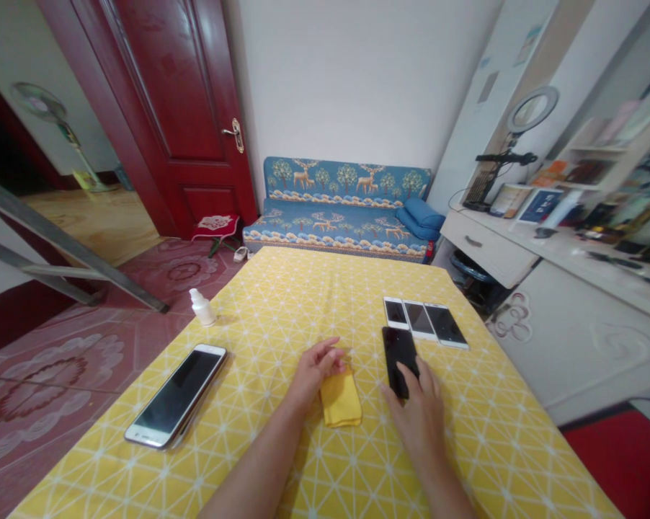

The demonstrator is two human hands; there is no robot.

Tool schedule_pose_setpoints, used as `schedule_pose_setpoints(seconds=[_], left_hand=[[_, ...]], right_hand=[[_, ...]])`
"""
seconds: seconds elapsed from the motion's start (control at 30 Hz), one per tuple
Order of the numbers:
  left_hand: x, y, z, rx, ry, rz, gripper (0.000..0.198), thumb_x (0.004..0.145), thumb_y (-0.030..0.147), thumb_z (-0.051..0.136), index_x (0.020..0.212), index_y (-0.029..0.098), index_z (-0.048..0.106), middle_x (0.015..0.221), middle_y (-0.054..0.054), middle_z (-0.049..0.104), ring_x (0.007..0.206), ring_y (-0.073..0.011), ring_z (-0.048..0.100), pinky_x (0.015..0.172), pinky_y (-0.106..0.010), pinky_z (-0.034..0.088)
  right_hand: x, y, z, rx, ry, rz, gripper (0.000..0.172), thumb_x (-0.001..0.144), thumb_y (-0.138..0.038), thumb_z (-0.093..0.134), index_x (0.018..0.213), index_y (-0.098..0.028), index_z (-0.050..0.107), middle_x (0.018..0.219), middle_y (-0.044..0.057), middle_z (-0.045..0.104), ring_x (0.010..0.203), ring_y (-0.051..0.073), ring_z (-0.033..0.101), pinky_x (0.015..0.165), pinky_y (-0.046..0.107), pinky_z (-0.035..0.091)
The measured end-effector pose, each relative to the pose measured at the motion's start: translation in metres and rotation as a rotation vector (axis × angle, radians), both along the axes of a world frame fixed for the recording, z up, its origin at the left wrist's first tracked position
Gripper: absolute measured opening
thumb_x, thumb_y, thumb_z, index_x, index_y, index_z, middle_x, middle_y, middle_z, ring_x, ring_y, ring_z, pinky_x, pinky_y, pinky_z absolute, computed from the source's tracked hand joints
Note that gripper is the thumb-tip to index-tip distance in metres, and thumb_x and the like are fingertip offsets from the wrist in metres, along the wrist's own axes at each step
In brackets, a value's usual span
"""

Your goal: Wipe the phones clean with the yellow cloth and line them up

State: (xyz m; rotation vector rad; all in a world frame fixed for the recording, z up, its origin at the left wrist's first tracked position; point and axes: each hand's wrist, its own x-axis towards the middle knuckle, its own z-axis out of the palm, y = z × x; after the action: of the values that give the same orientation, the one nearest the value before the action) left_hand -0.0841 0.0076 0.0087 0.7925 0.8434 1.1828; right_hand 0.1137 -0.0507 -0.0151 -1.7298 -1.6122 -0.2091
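Note:
My left hand [315, 371] hangs low over the yellow tablecloth [282, 324], its fingers loosely curled and holding nothing. Just below it lies a folded yellow cleaning cloth [340, 398], close to or touching the hand's edge. My right hand [419, 411] has its fingertips on the lower end of a black smartphone [399, 359]. Beyond that, several smartphones with dark screens [419, 320] lie side by side. A large white-framed smartphone [174, 396] lies at the left, and a small white dropper bottle [202, 308] stands near the table's left edge.
A blue sofa with a deer pattern [336, 209] stands beyond the table. To the right is a white desk [546, 252] with a ring light [527, 112]. A dark red door [174, 108] stands at the left, and a metal ladder [49, 241] leans across the patterned floor.

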Motion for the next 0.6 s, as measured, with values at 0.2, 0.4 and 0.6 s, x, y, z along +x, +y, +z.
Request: schedule_pose_setpoints(seconds=[0.2, 0.4, 0.6], left_hand=[[-0.008, 0.006, -0.005, 0.164, 0.215, 0.132, 0.043, 0.076, 0.041, 0.067, 0.110, 0.014, 0.066, 0.090, -0.011, 0.070, 0.073, -0.0169, 0.064, 0.073, -0.034, 0.052], [-0.066, 0.018, 0.009, 0.381, 0.724, 0.422, 0.028, 0.083, 0.035, 0.053, 0.100, 0.019, 0.070, 0.109, -0.011, 0.066, 0.109, -0.0257, 0.055, 0.102, -0.041, 0.037], [-0.144, -0.005, 0.028, 0.299, 1.706, 0.502, 0.051, 0.086, 0.039, 0.044, 0.128, 0.014, 0.055, 0.120, -0.019, 0.057, 0.117, -0.0332, 0.046, 0.101, -0.049, 0.031]], right_hand=[[-0.064, -0.024, 0.021, -0.175, 0.003, 0.481, 0.049, 0.079, -0.041, 0.065, 0.124, -0.022, 0.059, 0.139, 0.011, 0.049, 0.131, 0.031, 0.039, 0.107, 0.051, 0.034], [-0.075, -0.024, 0.022, -0.417, 0.012, 0.559, 0.049, 0.073, -0.025, 0.068, 0.121, -0.024, 0.062, 0.140, 0.008, 0.050, 0.133, 0.028, 0.038, 0.111, 0.049, 0.030], [-0.070, -0.021, 0.021, -0.392, 0.057, 0.571, 0.045, 0.074, -0.025, 0.066, 0.119, -0.025, 0.064, 0.138, 0.008, 0.052, 0.131, 0.028, 0.040, 0.109, 0.050, 0.031]])
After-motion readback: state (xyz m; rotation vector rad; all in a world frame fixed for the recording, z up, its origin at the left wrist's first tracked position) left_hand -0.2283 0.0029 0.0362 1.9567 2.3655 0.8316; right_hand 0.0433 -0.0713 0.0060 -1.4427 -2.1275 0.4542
